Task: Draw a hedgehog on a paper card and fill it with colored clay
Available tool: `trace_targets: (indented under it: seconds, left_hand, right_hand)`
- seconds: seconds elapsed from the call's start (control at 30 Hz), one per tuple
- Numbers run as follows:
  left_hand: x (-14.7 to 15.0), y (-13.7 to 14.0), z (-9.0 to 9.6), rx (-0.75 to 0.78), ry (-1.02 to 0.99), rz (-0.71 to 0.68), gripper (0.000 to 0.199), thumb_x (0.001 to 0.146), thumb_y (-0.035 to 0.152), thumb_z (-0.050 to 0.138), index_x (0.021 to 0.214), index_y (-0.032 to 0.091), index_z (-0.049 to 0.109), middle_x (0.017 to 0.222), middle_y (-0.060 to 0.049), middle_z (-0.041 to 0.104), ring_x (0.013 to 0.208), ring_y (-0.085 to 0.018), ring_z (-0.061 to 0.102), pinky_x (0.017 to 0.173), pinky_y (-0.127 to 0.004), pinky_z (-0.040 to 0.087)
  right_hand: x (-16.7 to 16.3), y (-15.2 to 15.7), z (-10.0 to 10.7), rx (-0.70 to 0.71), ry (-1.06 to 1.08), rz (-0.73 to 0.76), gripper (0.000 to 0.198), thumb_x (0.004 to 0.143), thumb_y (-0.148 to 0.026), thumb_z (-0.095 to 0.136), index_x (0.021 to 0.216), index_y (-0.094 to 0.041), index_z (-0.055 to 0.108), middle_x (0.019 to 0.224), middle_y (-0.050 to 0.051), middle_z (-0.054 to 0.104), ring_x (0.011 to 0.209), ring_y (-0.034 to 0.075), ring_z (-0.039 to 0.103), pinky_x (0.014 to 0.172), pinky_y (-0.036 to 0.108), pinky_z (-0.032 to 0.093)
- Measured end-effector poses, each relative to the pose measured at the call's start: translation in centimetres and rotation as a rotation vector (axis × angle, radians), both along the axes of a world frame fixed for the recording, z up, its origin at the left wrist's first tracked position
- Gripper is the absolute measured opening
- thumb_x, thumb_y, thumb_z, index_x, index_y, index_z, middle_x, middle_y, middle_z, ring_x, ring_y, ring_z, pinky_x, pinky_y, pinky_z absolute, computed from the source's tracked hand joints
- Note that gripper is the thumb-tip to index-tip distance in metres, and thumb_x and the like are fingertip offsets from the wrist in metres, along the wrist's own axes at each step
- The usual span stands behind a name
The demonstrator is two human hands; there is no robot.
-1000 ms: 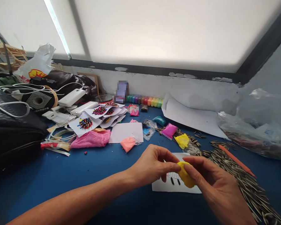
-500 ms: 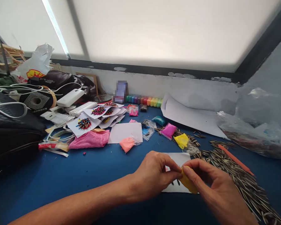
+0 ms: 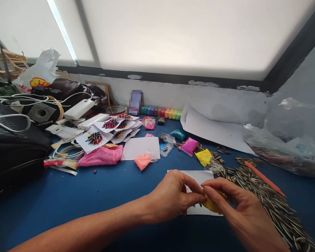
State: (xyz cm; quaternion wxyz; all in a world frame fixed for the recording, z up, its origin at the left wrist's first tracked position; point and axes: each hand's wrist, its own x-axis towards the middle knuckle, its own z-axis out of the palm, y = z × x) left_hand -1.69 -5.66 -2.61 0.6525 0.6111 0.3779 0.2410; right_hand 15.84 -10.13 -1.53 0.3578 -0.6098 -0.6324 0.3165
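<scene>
Between my two hands is a flattened piece of yellow modelling clay [image 3: 212,205]. My left hand [image 3: 172,197] pinches its left edge with thumb and forefinger. Thumb and fingers of my right hand [image 3: 243,208] are closed around its upper right part. Just beneath them lies a white sheet of paper [image 3: 196,211], with a bit of pink and a few dark seeds partly hidden by my hands. A heap of striped sunflower seeds [image 3: 270,201] spreads to the right of my right hand, and an orange stick-like tool [image 3: 265,179] rests on it.
Packets of yellow clay [image 3: 204,157], magenta clay [image 3: 189,146] and orange clay [image 3: 142,162] lie ahead. Decorated paper cards [image 3: 94,137] are stacked at left, above a pink cloth [image 3: 101,155]. A black bag [image 3: 15,150] stands far left; a clear plastic bag [image 3: 291,140] sits right.
The yellow clay has turned and tilted between my fingers, with more of it now behind my right thumb. My right fingertips have shifted slightly left; my left hand has barely moved.
</scene>
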Motion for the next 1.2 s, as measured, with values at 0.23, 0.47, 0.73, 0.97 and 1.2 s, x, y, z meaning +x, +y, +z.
trace_targets:
  seconds: [0.23,0.47,0.73,0.97,1.2]
  left_hand:
    - [-0.26,0.15,0.72,-0.039,-0.046,-0.069,0.029,0.076,0.036,0.071,0.092,0.012,0.076,0.066,0.000,0.062,0.045,-0.007,0.053,0.041,-0.018,0.036]
    - [-0.15,0.06,0.20,-0.092,-0.071,-0.041,0.037,0.068,0.047,0.077,0.080,0.011,0.072,0.055,0.003,0.057,0.044,-0.007,0.053,0.041,-0.017,0.033]
    - [-0.19,0.25,0.17,-0.120,-0.065,-0.092,0.041,0.068,0.051,0.076,0.081,0.012,0.073,0.051,0.003,0.053,0.043,-0.007,0.053,0.039,-0.016,0.027]
    - [-0.29,0.48,0.11,-0.097,-0.074,-0.141,0.049,0.071,0.055,0.073,0.096,0.013,0.074,0.063,0.000,0.059,0.048,-0.009,0.058,0.044,-0.017,0.037]
    - [-0.21,0.56,-0.23,-0.138,-0.064,-0.093,0.045,0.068,0.054,0.075,0.081,0.011,0.071,0.053,0.001,0.057,0.048,-0.011,0.057,0.044,-0.018,0.036]
  right_hand:
    - [0.13,0.01,0.52,-0.051,0.087,-0.035,0.034,0.080,-0.054,0.064,0.089,-0.023,0.076,0.077,0.003,0.074,0.070,0.021,0.070,0.059,0.025,0.057]
    - [0.12,0.01,0.11,-0.105,0.106,0.030,0.029,0.081,-0.051,0.065,0.088,-0.026,0.077,0.079,0.002,0.075,0.074,0.021,0.071,0.066,0.025,0.056]
    - [-0.05,-0.13,0.27,-0.064,0.082,0.007,0.029,0.081,-0.052,0.064,0.089,-0.027,0.078,0.077,0.002,0.074,0.071,0.020,0.069,0.066,0.026,0.057]
    - [0.12,0.05,0.64,-0.042,0.090,0.032,0.030,0.081,-0.052,0.064,0.090,-0.027,0.078,0.080,0.002,0.074,0.073,0.020,0.069,0.065,0.025,0.056]
    - [0.40,0.29,0.27,-0.121,0.142,0.023,0.033,0.083,-0.055,0.062,0.093,-0.026,0.075,0.087,0.003,0.075,0.080,0.022,0.070,0.068,0.025,0.057]
